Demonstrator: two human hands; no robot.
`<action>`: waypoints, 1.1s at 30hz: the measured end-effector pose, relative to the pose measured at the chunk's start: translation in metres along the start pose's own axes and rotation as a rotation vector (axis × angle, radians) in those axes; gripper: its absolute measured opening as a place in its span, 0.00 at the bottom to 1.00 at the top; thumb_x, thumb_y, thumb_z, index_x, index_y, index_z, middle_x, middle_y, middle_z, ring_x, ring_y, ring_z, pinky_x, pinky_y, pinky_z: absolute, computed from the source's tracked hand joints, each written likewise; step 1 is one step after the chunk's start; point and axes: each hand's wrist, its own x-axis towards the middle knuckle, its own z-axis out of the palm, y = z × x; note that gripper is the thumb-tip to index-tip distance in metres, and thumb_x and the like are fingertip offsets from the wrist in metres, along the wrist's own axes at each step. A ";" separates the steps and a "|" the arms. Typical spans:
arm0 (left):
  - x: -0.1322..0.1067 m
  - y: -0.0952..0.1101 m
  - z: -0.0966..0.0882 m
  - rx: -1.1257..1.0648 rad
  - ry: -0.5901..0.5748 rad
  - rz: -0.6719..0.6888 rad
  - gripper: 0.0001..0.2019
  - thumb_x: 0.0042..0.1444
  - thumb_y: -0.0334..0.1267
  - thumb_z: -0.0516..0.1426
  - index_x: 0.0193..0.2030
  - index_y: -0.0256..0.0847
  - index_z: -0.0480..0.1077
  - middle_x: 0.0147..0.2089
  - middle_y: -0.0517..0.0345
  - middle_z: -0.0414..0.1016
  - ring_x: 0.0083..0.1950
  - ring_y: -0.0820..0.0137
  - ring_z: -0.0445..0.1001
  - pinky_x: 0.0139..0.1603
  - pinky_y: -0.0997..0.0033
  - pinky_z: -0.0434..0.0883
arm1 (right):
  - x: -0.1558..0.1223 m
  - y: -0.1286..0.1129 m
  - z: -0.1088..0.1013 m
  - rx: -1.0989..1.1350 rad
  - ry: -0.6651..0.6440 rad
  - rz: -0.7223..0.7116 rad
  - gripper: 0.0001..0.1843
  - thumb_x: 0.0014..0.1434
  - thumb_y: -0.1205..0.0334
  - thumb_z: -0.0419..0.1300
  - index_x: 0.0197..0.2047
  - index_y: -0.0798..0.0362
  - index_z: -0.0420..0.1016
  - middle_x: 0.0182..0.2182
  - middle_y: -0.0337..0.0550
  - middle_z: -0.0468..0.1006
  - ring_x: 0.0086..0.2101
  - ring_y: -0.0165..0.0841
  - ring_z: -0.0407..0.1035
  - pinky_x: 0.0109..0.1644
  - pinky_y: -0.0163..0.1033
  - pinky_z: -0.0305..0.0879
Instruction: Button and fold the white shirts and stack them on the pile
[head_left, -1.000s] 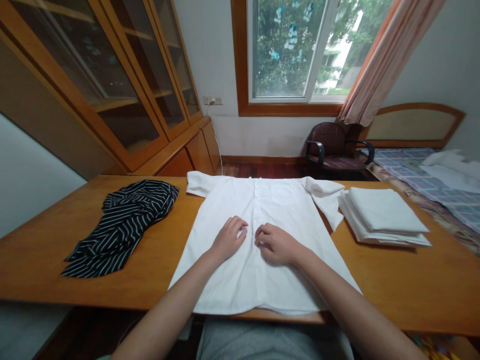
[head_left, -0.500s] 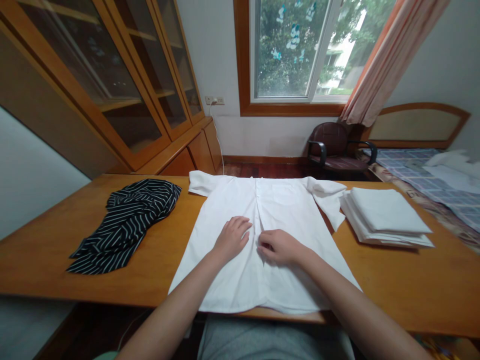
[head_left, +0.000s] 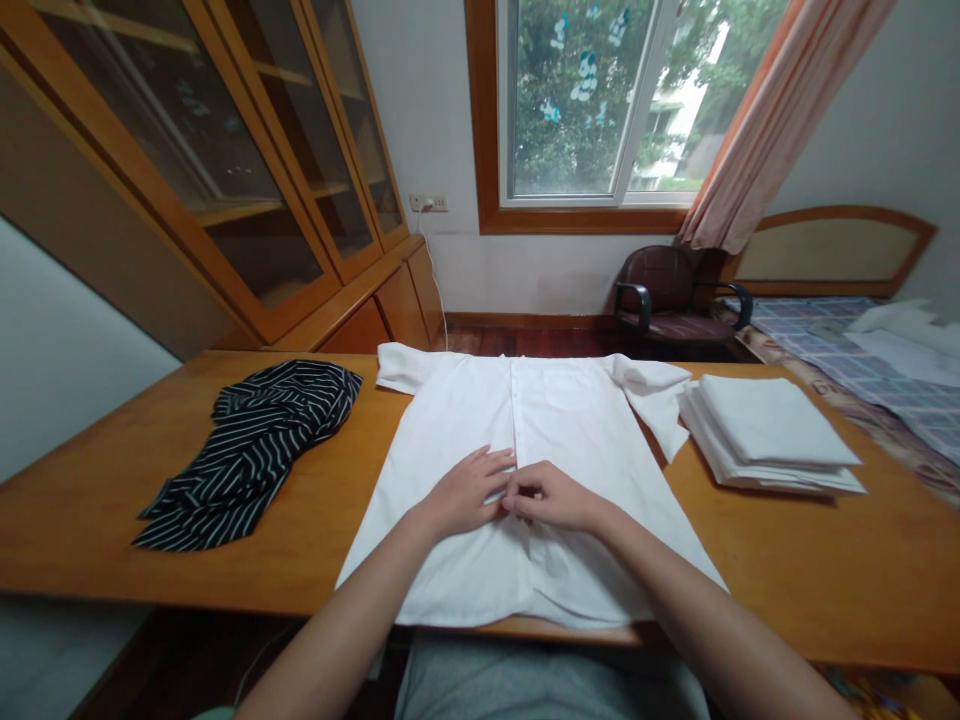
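Observation:
A white short-sleeved shirt (head_left: 442,420) lies spread front up on the table, its collar end away from me and its hem near the front edge. My left hand (head_left: 469,492) rests flat on the shirt front, fingers stretched out toward the button strip. Right beside it, my right hand (head_left: 549,495) is closed in a pinch on the shirt's front edge at the middle. The fingertips of both hands meet or nearly meet there. Whatever button lies under the pinch is hidden.
On the wooden table (head_left: 330,560), a black striped garment (head_left: 255,450) lies crumpled at left. A stack of folded white cloth (head_left: 772,430) sits at right, close to the shirt's sleeve. Beyond stand a glass-door cabinet (head_left: 300,300), an armchair (head_left: 667,290) and a bed (head_left: 885,350).
My right hand has shifted a little left, drawing the shirt's front edge toward the other side. My left hand has slid slightly right and nearer me, so the two hands now come together.

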 end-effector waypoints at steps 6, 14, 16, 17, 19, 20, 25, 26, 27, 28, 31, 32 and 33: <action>0.000 0.007 -0.009 0.013 -0.008 0.011 0.13 0.65 0.44 0.57 0.54 0.50 0.76 0.66 0.51 0.70 0.70 0.57 0.63 0.73 0.44 0.55 | 0.000 0.024 -0.020 0.033 0.275 0.095 0.15 0.63 0.52 0.58 0.30 0.53 0.73 0.23 0.36 0.74 0.25 0.30 0.67 0.32 0.34 0.62; 0.003 0.037 -0.022 -0.313 -0.077 0.103 0.12 0.65 0.34 0.55 0.46 0.50 0.80 0.51 0.54 0.80 0.64 0.59 0.69 0.72 0.48 0.58 | -0.004 0.054 -0.031 -0.206 0.529 0.191 0.15 0.65 0.53 0.54 0.30 0.52 0.72 0.22 0.36 0.73 0.26 0.31 0.66 0.34 0.36 0.59; 0.005 0.045 -0.024 -0.491 -0.144 0.112 0.12 0.64 0.34 0.55 0.45 0.50 0.81 0.48 0.53 0.82 0.59 0.59 0.73 0.68 0.51 0.65 | -0.004 0.056 -0.029 -0.258 0.500 0.174 0.15 0.65 0.54 0.55 0.30 0.52 0.73 0.24 0.37 0.74 0.27 0.31 0.67 0.34 0.36 0.59; 0.006 0.046 -0.026 -0.585 -0.188 0.120 0.12 0.64 0.35 0.55 0.44 0.50 0.81 0.46 0.53 0.83 0.57 0.59 0.74 0.66 0.53 0.67 | -0.004 0.055 -0.028 -0.285 0.485 0.167 0.14 0.65 0.55 0.55 0.31 0.52 0.73 0.24 0.37 0.75 0.27 0.32 0.67 0.34 0.36 0.59; 0.007 0.045 -0.031 -0.754 -0.266 0.125 0.13 0.64 0.35 0.54 0.42 0.50 0.82 0.45 0.54 0.84 0.52 0.60 0.77 0.64 0.55 0.68 | -0.004 0.055 -0.027 -0.314 0.469 0.164 0.14 0.65 0.55 0.55 0.31 0.52 0.74 0.25 0.37 0.77 0.28 0.32 0.68 0.35 0.36 0.59; 0.007 0.043 -0.034 -0.817 -0.285 0.120 0.14 0.64 0.34 0.54 0.40 0.49 0.82 0.44 0.55 0.84 0.50 0.61 0.78 0.64 0.56 0.68 | -0.004 0.054 -0.027 -0.317 0.469 0.168 0.14 0.66 0.56 0.55 0.31 0.52 0.74 0.25 0.37 0.77 0.28 0.32 0.68 0.35 0.36 0.59; 0.008 0.018 -0.041 -0.763 -0.161 -0.046 0.15 0.57 0.29 0.53 0.32 0.44 0.81 0.36 0.56 0.83 0.42 0.65 0.79 0.52 0.64 0.73 | -0.005 0.051 -0.026 -0.333 0.468 0.187 0.14 0.66 0.56 0.55 0.32 0.52 0.74 0.26 0.38 0.77 0.28 0.32 0.68 0.36 0.36 0.59; 0.010 0.012 -0.040 -0.696 -0.114 -0.104 0.14 0.56 0.28 0.53 0.32 0.43 0.81 0.36 0.56 0.82 0.41 0.65 0.79 0.49 0.65 0.74 | -0.006 0.051 -0.026 -0.344 0.465 0.187 0.14 0.66 0.56 0.55 0.32 0.52 0.74 0.26 0.38 0.77 0.29 0.32 0.68 0.36 0.36 0.59; 0.011 0.007 -0.039 -0.616 -0.065 -0.163 0.14 0.55 0.28 0.52 0.33 0.43 0.81 0.37 0.56 0.82 0.42 0.66 0.78 0.49 0.66 0.73 | -0.006 0.051 -0.026 -0.357 0.464 0.187 0.14 0.66 0.56 0.55 0.31 0.52 0.74 0.26 0.38 0.77 0.29 0.32 0.68 0.35 0.36 0.59; 0.014 0.002 -0.038 -0.531 -0.017 -0.215 0.15 0.54 0.27 0.52 0.35 0.43 0.80 0.38 0.57 0.81 0.43 0.65 0.78 0.49 0.65 0.73 | -0.006 0.051 -0.025 -0.371 0.463 0.187 0.14 0.66 0.56 0.55 0.31 0.52 0.74 0.27 0.38 0.77 0.29 0.32 0.68 0.35 0.36 0.59; 0.025 -0.015 -0.030 -0.304 0.082 -0.291 0.14 0.55 0.27 0.53 0.38 0.43 0.80 0.41 0.56 0.81 0.47 0.63 0.76 0.53 0.61 0.71 | -0.005 0.051 -0.025 -0.406 0.465 0.184 0.14 0.66 0.56 0.55 0.31 0.52 0.74 0.27 0.38 0.76 0.29 0.32 0.67 0.35 0.36 0.58; 0.030 -0.021 -0.027 -0.255 0.099 -0.296 0.14 0.56 0.27 0.53 0.38 0.43 0.79 0.41 0.56 0.81 0.48 0.62 0.75 0.54 0.60 0.71 | -0.005 0.051 -0.025 -0.415 0.464 0.181 0.13 0.66 0.57 0.55 0.32 0.52 0.74 0.27 0.38 0.76 0.29 0.32 0.67 0.35 0.36 0.58; 0.036 -0.027 -0.023 -0.218 0.116 -0.301 0.13 0.56 0.27 0.53 0.38 0.42 0.79 0.42 0.55 0.81 0.48 0.62 0.75 0.54 0.59 0.71 | -0.005 0.051 -0.024 -0.424 0.463 0.178 0.13 0.66 0.57 0.55 0.32 0.52 0.74 0.27 0.38 0.77 0.29 0.32 0.67 0.35 0.36 0.58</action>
